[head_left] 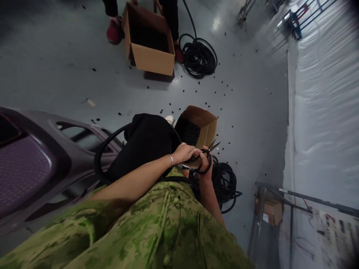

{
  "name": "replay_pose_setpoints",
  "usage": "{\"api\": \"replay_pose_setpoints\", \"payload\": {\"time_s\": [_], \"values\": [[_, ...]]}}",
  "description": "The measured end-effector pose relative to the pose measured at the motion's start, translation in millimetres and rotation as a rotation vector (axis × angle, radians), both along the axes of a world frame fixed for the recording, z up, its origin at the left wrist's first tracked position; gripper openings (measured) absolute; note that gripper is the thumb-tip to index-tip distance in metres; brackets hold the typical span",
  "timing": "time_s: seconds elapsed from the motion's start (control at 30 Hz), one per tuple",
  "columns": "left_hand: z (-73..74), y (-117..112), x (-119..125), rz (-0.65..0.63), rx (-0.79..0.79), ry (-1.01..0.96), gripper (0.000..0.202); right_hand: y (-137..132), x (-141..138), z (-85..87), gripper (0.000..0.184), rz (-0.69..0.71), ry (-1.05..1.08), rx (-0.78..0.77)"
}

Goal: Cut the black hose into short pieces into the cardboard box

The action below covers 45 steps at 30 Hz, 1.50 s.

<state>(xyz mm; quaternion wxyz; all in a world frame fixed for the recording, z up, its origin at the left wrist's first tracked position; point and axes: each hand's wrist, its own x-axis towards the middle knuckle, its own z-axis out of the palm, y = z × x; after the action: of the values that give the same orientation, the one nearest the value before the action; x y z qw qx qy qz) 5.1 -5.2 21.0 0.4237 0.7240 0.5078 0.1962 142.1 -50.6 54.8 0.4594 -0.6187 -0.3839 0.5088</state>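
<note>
At the near edge of the small box, the right hand has its grip wrapped round the scissors, whose blades stand apart. Just left of them at that edge, the left hand has its grip clamped on the black hose, which loops out left of the box. Black pieces lie inside the box; a hose coil lies to its near right.
</note>
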Motion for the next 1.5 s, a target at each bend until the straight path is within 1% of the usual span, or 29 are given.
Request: {"api": "replay_pose_setpoints", "payload": {"time_s": [0.1, 0.17, 0.27, 0.4, 0.47, 0.57, 0.67, 0.77, 0.87, 0.97, 1.03, 1.1, 1.2, 1.27, 1.33, 1.4, 1.5], "values": [[-1.3, 0.8, 0.3, -0.001, -0.009, 0.007, 0.046, 1.1, -1.9, -1.7, 0.042, -0.033, 0.106, 0.039], [-0.4, 1.3, -0.3, 0.000, -0.011, 0.023, 0.048, 2.8, -1.3, -3.6, 0.041, -0.057, 0.166, 0.028], [3.0, 1.0, -1.3, 0.013, -0.020, 0.067, 0.050, 5.4, 4.1, -6.8, 0.041, -0.099, 0.173, 0.018], [7.3, -2.3, -1.1, -0.002, -0.001, 0.119, 0.048, 3.6, 14.0, -10.4, 0.036, -0.112, 0.023, -0.005], [7.1, -4.2, -0.4, -0.033, 0.023, 0.144, 0.046, 0.8, 15.9, -12.0, 0.035, -0.058, -0.077, -0.016], [2.0, -4.9, 0.6, -0.066, 0.035, 0.143, 0.043, -2.1, 13.9, -15.0, 0.037, 0.040, -0.216, -0.037], [-5.2, -3.1, 0.8, -0.060, -0.009, 0.058, 0.040, 0.3, 12.8, -18.6, 0.038, 0.057, -0.303, -0.054], [-7.1, -1.5, 0.4, -0.042, -0.146, -0.102, 0.045, 7.2, 18.2, -21.2, 0.036, 0.071, -0.386, 0.006], [-1.4, -2.4, -0.4, -0.056, -0.281, -0.219, 0.044, 14.1, 26.0, -20.9, 0.034, 0.101, -0.491, 0.061], [5.9, -4.1, -1.2, -0.078, -0.362, -0.276, 0.044, 18.3, 29.1, -17.8, 0.037, 0.154, -0.516, 0.062], [7.8, -4.5, -0.9, -0.072, -0.415, -0.350, 0.046, 21.2, 28.3, -15.1, 0.039, 0.201, -0.526, 0.059], [6.3, -4.1, 1.0, -0.034, -0.484, -0.454, 0.044, 25.5, 26.7, -12.6, 0.039, 0.230, -0.513, 0.056], [0.9, -1.9, 6.0, 0.103, -0.623, -0.605, 0.038, 33.3, 24.8, -10.1, 0.037, 0.287, -0.413, 0.040], [-0.6, 0.1, 8.6, 0.174, -0.693, -0.688, 0.038, 36.9, 23.8, -8.8, 0.038, 0.324, -0.366, 0.015], [1.8, 1.9, 9.1, 0.170, -0.715, -0.769, 0.039, 38.2, 22.3, -7.0, 0.039, 0.309, -0.345, -0.009], [6.9, 3.0, 7.7, 0.134, -0.702, -0.833, 0.042, 37.5, 20.2, -4.5, 0.041, 0.235, -0.316, -0.006], [13.1, 2.9, 5.1, 0.094, -0.644, -0.845, 0.036, 35.7, 16.5, -0.2, 0.042, 0.138, -0.259, 0.045]]}}
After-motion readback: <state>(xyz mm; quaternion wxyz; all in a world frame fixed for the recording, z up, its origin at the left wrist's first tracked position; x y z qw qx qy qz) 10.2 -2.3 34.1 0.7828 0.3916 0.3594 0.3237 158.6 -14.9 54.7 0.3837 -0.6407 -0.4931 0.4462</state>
